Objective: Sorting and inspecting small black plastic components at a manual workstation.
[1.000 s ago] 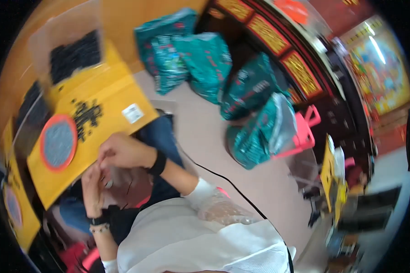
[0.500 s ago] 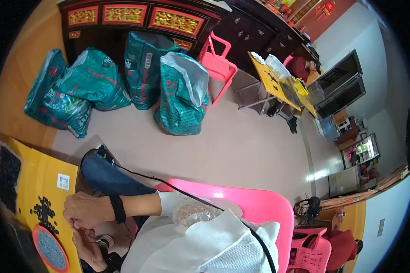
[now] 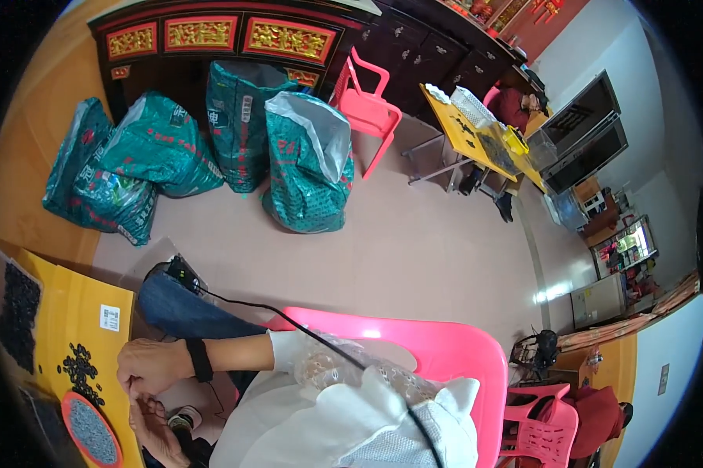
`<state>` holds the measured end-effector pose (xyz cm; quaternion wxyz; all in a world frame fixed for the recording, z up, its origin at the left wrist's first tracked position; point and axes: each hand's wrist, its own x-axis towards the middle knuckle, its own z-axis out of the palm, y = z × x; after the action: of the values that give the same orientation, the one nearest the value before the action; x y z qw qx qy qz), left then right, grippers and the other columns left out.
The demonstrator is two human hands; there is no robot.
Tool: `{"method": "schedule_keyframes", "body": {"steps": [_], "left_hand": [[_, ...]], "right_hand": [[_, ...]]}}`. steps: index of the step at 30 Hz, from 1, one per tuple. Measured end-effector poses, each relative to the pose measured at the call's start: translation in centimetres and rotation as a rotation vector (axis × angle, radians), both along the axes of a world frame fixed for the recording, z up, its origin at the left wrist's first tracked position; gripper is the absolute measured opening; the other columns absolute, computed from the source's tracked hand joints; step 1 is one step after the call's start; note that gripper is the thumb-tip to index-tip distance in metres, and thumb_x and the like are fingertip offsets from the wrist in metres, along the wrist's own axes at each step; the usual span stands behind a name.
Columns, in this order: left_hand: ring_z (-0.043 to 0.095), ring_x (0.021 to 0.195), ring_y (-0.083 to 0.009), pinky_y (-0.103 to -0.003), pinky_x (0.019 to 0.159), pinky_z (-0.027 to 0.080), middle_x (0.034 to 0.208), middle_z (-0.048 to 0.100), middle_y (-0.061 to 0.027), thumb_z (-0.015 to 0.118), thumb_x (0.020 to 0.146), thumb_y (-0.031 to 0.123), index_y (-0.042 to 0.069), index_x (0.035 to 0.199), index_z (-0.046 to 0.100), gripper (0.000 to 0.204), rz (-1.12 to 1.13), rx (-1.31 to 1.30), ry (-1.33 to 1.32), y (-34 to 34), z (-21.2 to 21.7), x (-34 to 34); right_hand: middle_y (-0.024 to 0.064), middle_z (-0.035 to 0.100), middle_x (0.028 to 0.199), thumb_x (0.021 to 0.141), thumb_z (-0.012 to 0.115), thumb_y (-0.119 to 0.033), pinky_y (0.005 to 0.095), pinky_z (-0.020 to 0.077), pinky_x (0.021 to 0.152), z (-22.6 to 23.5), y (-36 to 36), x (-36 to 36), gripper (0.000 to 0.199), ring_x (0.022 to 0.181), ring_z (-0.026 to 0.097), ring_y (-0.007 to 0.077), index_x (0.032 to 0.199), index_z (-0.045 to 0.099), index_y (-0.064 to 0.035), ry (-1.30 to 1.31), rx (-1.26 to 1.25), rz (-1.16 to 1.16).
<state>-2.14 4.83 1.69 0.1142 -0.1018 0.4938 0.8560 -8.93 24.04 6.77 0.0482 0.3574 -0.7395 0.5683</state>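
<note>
My right hand (image 3: 152,365), with a black wristband, has its fingers pinched together over the edge of a yellow table (image 3: 63,308). My left hand (image 3: 155,429) is curled just below it, and the fingertips of both meet. They seem to pinch something small and thin; I cannot make out what. Close by, on the table, lie a loose heap of small black pieces (image 3: 78,365) and a round red tray (image 3: 92,430) filled with dark pieces.
A clear box of black pieces (image 3: 20,310) stands on the table's far side. A pink chair (image 3: 453,355) is behind me. Green sacks (image 3: 308,168) stand by a dark cabinet (image 3: 211,35). Another pink chair (image 3: 367,109) and a yellow table (image 3: 476,136) are farther off.
The view has swung from the table toward the room behind. Both hands stay together at the table's edge, now at the lower left of the picture.
</note>
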Motion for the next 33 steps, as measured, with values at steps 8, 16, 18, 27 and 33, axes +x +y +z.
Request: {"method": "schedule_keyframes", "body": {"steps": [8, 16, 18, 27, 33], "left_hand": [[0.056, 0.076, -0.0077, -0.019, 0.066, 0.044, 0.093, 0.062, -0.0033, 0.054, 0.09, 0.022, 0.004, 0.108, 0.057, 0.026, -0.018, -0.081, 0.009, 1.2, 0.8, 0.3], [0.055, 0.079, -0.0075, -0.019, 0.067, 0.043, 0.09, 0.061, -0.0018, 0.053, 0.091, 0.025, 0.005, 0.107, 0.056, 0.025, 0.003, -0.108, -0.003, 0.8, -0.5, 0.2], [0.054, 0.078, -0.0075, -0.02, 0.067, 0.042, 0.088, 0.061, -0.001, 0.053, 0.091, 0.025, 0.005, 0.107, 0.056, 0.025, -0.002, -0.083, 0.03, 0.5, -0.9, 0.3], [0.05, 0.071, -0.0062, -0.019, 0.062, 0.038, 0.079, 0.056, 0.0009, 0.054, 0.09, 0.022, 0.004, 0.103, 0.056, 0.022, 0.056, -0.2, 0.033, 2.0, 1.3, 1.0], [0.053, 0.065, -0.0078, -0.019, 0.057, 0.041, 0.079, 0.058, -0.0013, 0.059, 0.087, 0.011, 0.003, 0.089, 0.058, 0.009, 0.42, -0.312, 0.004, 3.3, 0.3, 2.3]], "right_hand": [[0.0102, 0.064, 0.065, 0.058, 0.071, -0.012, 0.0318, 0.0465, 0.055, 1.2, 1.5, 1.6, 0.017, 0.06, 0.062, 0.0223, 0.071, 0.067, -0.0015, -0.133, -0.039, 0.016], [0.0104, 0.064, 0.065, 0.059, 0.072, -0.014, 0.0319, 0.0474, 0.057, 0.3, 1.3, 1.9, 0.023, 0.062, 0.063, 0.0227, 0.076, 0.068, -0.0009, -0.105, -0.053, -0.033], [0.0103, 0.063, 0.064, 0.059, 0.072, -0.014, 0.0321, 0.0474, 0.057, 0.2, 1.4, 2.0, 0.021, 0.061, 0.062, 0.0227, 0.074, 0.068, -0.0005, -0.102, -0.052, -0.055], [0.0118, 0.062, 0.062, 0.058, 0.07, -0.017, 0.0349, 0.0459, 0.054, -0.4, 0.4, 1.8, 0.017, 0.058, 0.061, 0.0255, 0.067, 0.067, -0.0024, -0.095, -0.093, -0.065], [0.0114, 0.059, 0.066, 0.063, 0.067, -0.022, 0.0379, 0.0449, 0.062, 0.2, 0.9, 1.4, 0.017, 0.068, 0.058, 0.0288, 0.068, 0.067, -0.006, -0.017, 0.045, -0.023]]}}
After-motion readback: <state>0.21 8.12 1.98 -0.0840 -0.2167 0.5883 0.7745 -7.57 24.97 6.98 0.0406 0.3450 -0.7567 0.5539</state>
